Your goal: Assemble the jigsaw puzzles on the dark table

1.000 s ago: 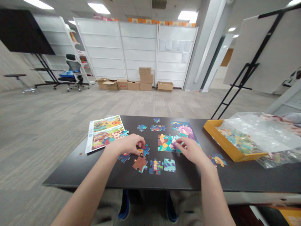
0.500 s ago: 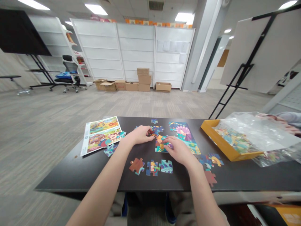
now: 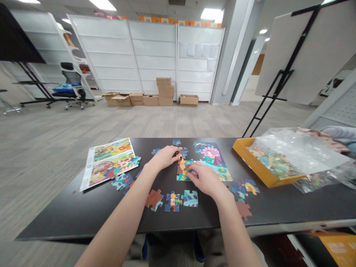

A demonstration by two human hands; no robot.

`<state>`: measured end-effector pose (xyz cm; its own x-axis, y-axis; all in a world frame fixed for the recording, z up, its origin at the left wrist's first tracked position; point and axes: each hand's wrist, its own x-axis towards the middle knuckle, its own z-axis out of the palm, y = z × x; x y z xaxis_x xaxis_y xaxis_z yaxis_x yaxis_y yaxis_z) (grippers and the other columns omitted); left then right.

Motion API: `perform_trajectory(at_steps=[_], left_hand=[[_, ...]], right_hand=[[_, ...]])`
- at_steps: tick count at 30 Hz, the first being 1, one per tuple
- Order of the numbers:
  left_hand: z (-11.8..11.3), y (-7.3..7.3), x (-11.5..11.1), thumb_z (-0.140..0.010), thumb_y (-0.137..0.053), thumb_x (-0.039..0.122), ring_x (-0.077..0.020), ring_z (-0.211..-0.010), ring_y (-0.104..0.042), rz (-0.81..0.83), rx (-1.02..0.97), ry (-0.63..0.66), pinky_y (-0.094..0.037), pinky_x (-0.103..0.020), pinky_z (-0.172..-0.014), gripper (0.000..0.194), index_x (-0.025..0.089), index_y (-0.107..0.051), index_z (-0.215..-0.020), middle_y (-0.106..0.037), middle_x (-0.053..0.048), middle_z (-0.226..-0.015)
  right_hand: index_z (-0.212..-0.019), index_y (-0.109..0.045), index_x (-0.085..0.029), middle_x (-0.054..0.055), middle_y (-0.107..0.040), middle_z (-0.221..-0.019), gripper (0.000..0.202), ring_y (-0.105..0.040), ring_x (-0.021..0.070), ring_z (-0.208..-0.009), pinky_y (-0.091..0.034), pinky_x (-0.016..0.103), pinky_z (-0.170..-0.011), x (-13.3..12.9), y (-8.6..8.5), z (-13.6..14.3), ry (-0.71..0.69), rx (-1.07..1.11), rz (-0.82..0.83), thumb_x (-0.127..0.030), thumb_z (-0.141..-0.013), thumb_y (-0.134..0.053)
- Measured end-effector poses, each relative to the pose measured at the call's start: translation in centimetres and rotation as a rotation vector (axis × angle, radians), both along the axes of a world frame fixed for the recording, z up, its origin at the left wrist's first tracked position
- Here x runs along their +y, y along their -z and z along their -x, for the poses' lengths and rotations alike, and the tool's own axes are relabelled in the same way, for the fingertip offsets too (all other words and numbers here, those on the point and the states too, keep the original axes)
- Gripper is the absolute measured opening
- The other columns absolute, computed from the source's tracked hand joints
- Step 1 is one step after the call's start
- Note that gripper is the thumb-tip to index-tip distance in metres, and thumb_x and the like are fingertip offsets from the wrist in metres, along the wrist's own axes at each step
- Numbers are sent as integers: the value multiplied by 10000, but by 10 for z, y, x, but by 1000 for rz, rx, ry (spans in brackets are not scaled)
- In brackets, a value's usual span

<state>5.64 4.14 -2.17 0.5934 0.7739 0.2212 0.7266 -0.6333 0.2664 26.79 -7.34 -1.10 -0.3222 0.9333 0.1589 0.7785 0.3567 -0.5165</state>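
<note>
Black worktop (image 3: 213, 213); left hand (image 3: 164, 157) pinching piece (image 3: 180, 157), likely light, stiff card, best edge-held; right hand (image 3: 206, 178) on puzzle (image 3: 221, 169), fingers loosely parted.

Gap between joined puzzle (image 3: 213, 155) and yellow box (image 3: 252, 162); loose pieces (image 3: 244, 210) obstruct near end.

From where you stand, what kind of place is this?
Probably an office or workroom: a wheeled office chair, white shelving units and cardboard boxes along the far side.
</note>
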Motion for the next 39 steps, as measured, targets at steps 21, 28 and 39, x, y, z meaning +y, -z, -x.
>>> perform_trajectory(at_steps=[21, 28, 39], left_hand=[[0, 5, 0, -959, -524, 222, -225, -1110, -652, 22, -63, 129, -483, -375, -1044, 274, 192, -734, -1131, -723, -96, -1189], [-7, 6, -6, -978, -494, 205, -233, -1296, -570, -31, -59, 141, -442, -372, -1113, 328, 198, -708, -1227, -649, -113, -1355], [-10, 11, -7, -989, -492, 221, -238, -1211, -621, -71, 23, 154, -473, -376, -1079, 316, 208, -750, -1170, -686, -99, -1298]], right_hand=[[-1006, -698, -207, 67, -713, -1142, 142, -689, 188, -1002, -503, 315, -934, -1, 2, -2, -18, 19, 10, -231, -945, -572], [-1026, -703, -209, 67, -717, -1135, 156, -689, 184, -968, -508, 323, -922, -2, 2, -1, -17, 18, 14, -218, -939, -574], [-1388, -593, -211, 158, -460, -1545, 504, -313, 422, -1446, -312, 614, -1125, 6, 15, -13, 225, -233, -77, -431, -935, -591]])
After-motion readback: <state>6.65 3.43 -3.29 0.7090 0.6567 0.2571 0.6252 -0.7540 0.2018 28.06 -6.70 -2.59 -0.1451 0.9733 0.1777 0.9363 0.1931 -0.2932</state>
